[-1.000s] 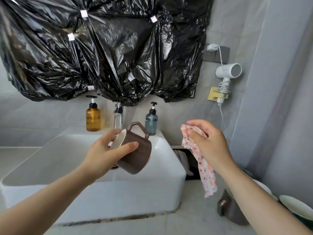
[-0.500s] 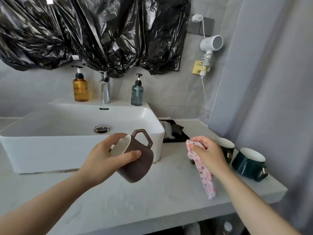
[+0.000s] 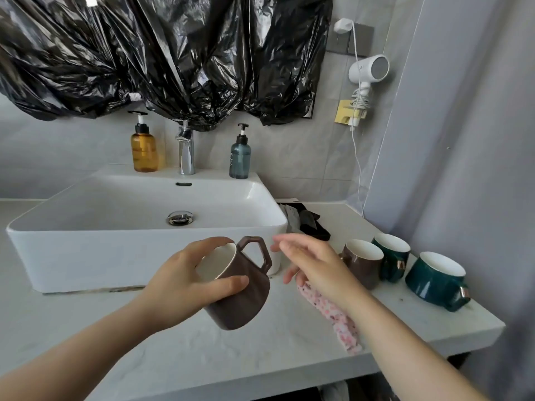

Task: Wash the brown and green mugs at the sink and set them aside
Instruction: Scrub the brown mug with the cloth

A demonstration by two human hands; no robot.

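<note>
Mug (image 3: 246,302) brown, tilted | left fingers (image 3: 208,246) wrap rim | right hand (image 3: 321,270) holds cloth (image 3: 335,316)

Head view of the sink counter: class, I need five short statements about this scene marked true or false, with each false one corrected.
1. The left hand holds a tilted brown mug. True.
2. Water runs from the tap. False: no stream shows below its spout.
3. A second brown mug, a rear green mug and a front green mug stand on the counter, right of the sink. True.
4. The amber bottle stands right of the tap. False: it stands on the left; the blue-grey bottle is on the right.
5. The hairdryer lies on the counter. False: it hangs on the wall.
</note>
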